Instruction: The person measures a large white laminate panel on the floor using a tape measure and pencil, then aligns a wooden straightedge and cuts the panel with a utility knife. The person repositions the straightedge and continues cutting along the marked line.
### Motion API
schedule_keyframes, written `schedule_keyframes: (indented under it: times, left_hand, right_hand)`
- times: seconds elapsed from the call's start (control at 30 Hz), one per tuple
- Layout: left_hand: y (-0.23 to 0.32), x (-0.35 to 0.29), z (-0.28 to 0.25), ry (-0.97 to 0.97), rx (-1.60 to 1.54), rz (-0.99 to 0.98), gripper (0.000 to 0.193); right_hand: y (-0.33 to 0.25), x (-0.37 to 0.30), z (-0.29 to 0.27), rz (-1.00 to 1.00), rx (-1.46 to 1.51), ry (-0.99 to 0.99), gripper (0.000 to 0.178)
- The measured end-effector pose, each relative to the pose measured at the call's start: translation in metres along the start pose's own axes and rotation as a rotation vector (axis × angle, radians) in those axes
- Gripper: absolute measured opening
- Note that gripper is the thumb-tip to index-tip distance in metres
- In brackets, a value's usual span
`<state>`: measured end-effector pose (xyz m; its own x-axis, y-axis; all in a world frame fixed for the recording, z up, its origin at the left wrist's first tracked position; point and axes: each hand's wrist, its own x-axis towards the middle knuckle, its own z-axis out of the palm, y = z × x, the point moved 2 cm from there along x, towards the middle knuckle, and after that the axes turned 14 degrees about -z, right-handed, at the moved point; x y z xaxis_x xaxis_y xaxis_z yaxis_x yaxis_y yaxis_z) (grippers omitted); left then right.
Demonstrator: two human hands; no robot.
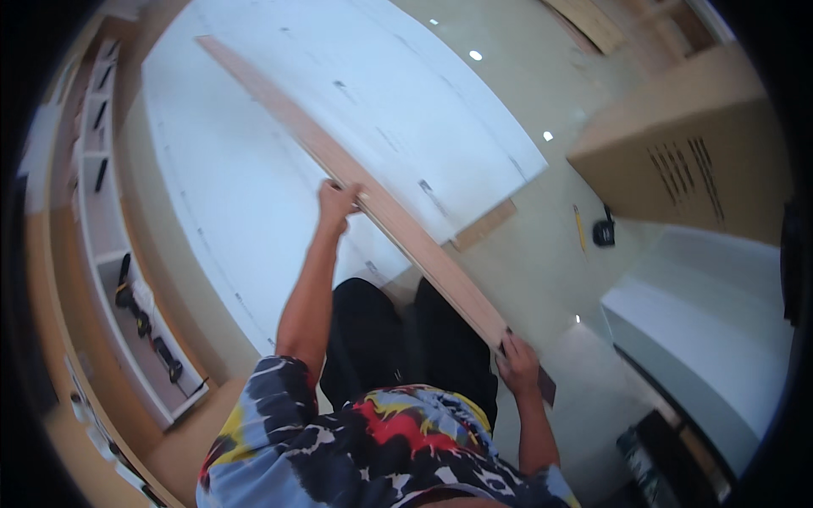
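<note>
A long, narrow wooden plank [406, 237] slants across the view from the far left to my near right, over a large white sheet [254, 169] on the floor. Around the plank's left edge, near its middle, my left hand [339, 203] is closed. At the near end my right hand [518, 366] closes over the plank's corner. A dark reddish-brown flat piece [548, 388] sticks out beside that hand; whether the hand holds it too is hidden. Something small and black shows at the right fingertips.
A white compartmented shelf unit [108, 256] at the left holds power tools [140, 313]. To the right, a yellow pencil [580, 229] and a black tape measure [604, 232] lie on the floor near a large cardboard box [686, 161]. A pale panel [694, 313] stands nearer.
</note>
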<state>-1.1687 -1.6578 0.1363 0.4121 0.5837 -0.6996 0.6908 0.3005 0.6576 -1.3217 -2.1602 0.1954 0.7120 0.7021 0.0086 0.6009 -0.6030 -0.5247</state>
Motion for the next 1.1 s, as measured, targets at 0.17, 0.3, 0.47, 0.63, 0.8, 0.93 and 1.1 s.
schedule_keyframes:
  times: [0.17, 0.3, 0.47, 0.63, 0.8, 0.93, 1.1]
  left_hand:
    - [0.041, 0.039, 0.033, 0.129, 0.219, 0.098, 0.040]
    - [0.064, 0.078, 0.057, 0.197, 0.324, 0.163, 0.043]
    - [0.048, 0.129, 0.067, 0.070, 0.369, 0.118, 0.047]
    - [0.022, 0.133, 0.091, 0.067, 0.305, 0.091, 0.045]
    - [0.000, 0.150, 0.070, -0.041, 0.157, 0.018, 0.061]
    - [0.004, 0.138, 0.065, -0.066, 0.177, 0.031, 0.068]
    - [0.001, 0.097, 0.071, -0.048, 0.142, 0.080, 0.057]
  right_hand:
    - [0.025, 0.051, 0.019, 0.146, 0.056, 0.020, 0.050]
    - [0.036, 0.083, 0.029, 0.171, 0.058, 0.052, 0.048]
    - [0.051, 0.095, 0.054, 0.181, -0.078, 0.112, 0.050]
    - [0.057, 0.082, 0.076, 0.277, 0.013, 0.108, 0.048]
    - [0.049, 0.085, 0.087, 0.344, 0.069, 0.105, 0.041]
    - [0.053, 0.090, 0.093, 0.413, 0.181, 0.075, 0.035]
    - [0.090, 0.066, 0.100, 0.626, 0.291, 0.040, 0.039]
